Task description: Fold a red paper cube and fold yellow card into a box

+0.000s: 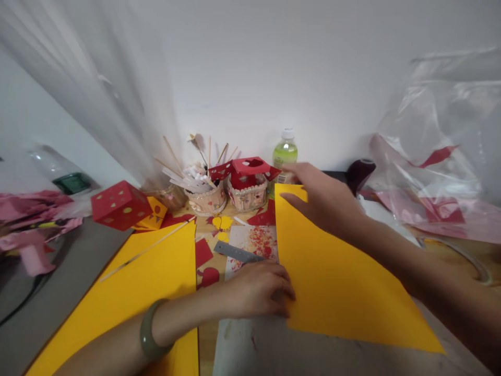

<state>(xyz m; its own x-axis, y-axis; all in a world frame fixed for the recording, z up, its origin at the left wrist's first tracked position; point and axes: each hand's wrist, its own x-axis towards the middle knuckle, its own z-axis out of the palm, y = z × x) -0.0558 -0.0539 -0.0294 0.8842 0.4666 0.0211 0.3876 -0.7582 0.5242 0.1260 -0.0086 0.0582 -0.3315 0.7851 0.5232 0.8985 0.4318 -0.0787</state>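
Observation:
A large yellow sheet of paper [332,282] is tilted up in front of me, its lower part over a grey-white board. My left hand [264,290] closes on the sheet's left edge, fingers curled at the edge. My right hand [319,196] grips the same sheet near its top edge, thumb on the near face; its other fingertips are partly hidden. A green bangle [147,331] sits on my left wrist. Just beyond my left hand, a grey ruler [238,253] lies across a white sheet with red specks [258,240].
More yellow paper [156,282] lies at left under a thin stick [146,250]. Behind stand a red dotted box [121,204], two decorated baskets [205,201] and a green-drink bottle [285,151]. A pink glue gun [31,250] is far left; a clear plastic bag [438,141] stands right.

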